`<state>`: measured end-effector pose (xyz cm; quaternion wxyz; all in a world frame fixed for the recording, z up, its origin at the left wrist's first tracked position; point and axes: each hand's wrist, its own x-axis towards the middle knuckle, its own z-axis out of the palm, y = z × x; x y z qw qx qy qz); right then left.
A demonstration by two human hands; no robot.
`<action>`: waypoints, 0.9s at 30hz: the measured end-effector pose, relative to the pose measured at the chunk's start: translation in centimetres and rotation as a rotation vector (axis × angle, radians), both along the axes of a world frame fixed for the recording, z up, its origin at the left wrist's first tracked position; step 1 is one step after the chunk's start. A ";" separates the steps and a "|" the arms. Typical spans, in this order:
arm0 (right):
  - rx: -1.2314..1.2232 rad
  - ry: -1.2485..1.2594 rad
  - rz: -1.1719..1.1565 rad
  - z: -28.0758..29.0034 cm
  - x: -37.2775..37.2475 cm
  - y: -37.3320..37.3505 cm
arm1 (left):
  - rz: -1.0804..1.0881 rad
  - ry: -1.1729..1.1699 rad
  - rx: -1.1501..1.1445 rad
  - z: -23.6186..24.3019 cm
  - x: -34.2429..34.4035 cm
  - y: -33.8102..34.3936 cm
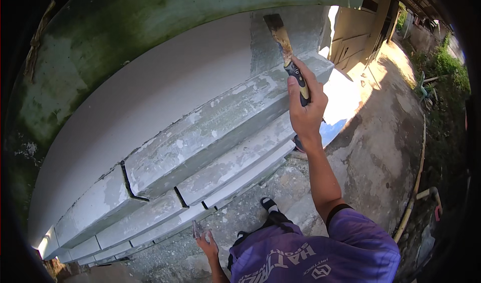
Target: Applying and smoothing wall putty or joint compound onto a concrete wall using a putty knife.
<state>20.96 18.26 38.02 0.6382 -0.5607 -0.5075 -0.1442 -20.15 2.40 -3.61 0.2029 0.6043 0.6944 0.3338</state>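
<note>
My right hand is raised and closed round the dark and yellow handle of a putty knife. Its blade is stained, with a dark tip pointing up and to the left. Behind the blade is a grey patch of wall at the right end of a smooth white panel; whether the tip touches it I cannot tell. Under my right hand runs a pale stepped ledge with flaking paint. Low in the view, my left hand hangs beside the lowest step, fingers apart and greyish at the tips.
Dark gaps cut across the ledge's steps. A green-stained surface curves above the panel. Rough concrete ground stretches to the right, bordered by a pipe and plants. My sandalled foot stands close to the steps.
</note>
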 end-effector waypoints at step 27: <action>0.119 -0.193 -0.098 -0.7 -0.1 4.3 | 0.180 -0.062 -0.055 -0.3 7.6 0.5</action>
